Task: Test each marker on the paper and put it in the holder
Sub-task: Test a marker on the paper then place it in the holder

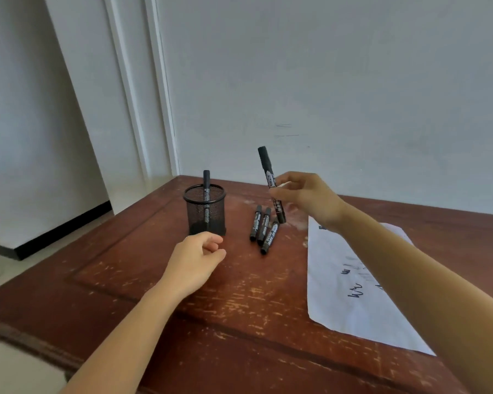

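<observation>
My right hand (305, 196) holds a black capped marker (266, 166) nearly upright in the air, above the table and right of the holder. The black mesh holder (205, 211) stands at the table's far left with one marker (206, 180) upright inside it. Three more black markers (264, 228) lie side by side on the table between the holder and the paper. The white paper (347, 294), with several black scribbles, lies at the right, partly under my right forearm. My left hand (195, 258) hovers just in front of the holder, fingers loosely curled, holding nothing.
The worn red-brown wooden table (225, 308) stands in a corner against a white wall (325, 81). Its left edge drops to a pale floor beside a white door frame (143, 95).
</observation>
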